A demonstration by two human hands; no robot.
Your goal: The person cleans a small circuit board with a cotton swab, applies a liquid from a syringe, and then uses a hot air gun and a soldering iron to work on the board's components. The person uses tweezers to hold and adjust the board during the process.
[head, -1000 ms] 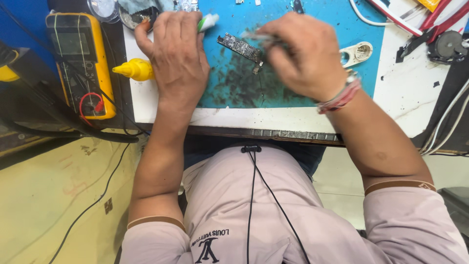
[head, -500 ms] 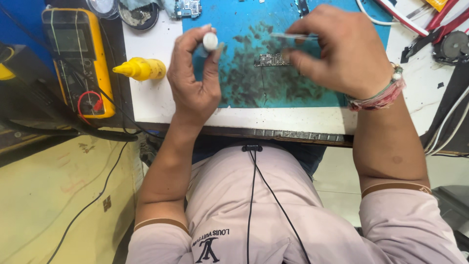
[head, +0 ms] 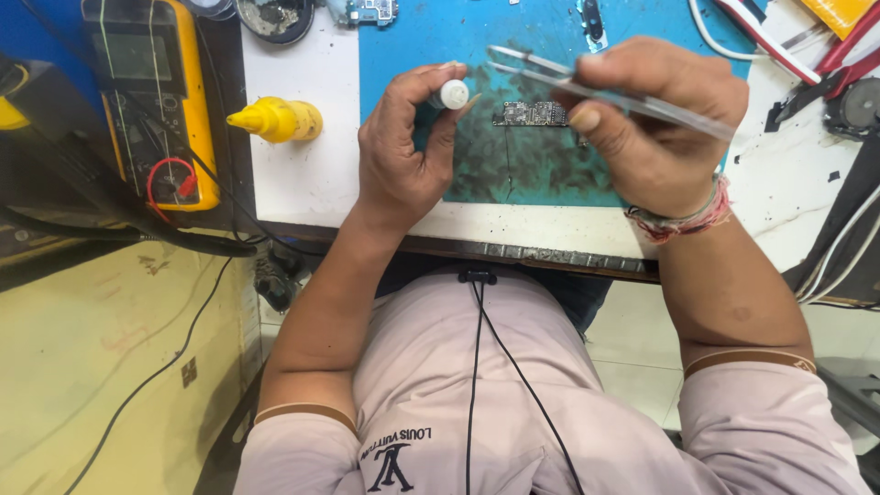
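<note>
My left hand (head: 403,151) is closed around a small bottle with a white cap (head: 453,93), the cap sticking up between thumb and forefinger. Metal tweezers (head: 541,71) are gripped in my right hand (head: 651,124), their tips pointing left toward the cap. Between my two hands a small dark circuit board (head: 530,114) lies flat on the stained blue work mat (head: 513,174); neither hand touches it.
A yellow nozzle bottle (head: 275,119) lies on the white table (head: 312,183) left of the mat. A yellow multimeter (head: 151,92) with leads sits at far left. Red-handled tools (head: 839,55), cables and a round black part (head: 857,105) crowd the right side. A dark dish (head: 273,16) stands at the top.
My left hand has drawn back toward the table's front edge with the capped bottle. My right hand has lifted the tweezers off the circuit board, which now lies free on the mat.
</note>
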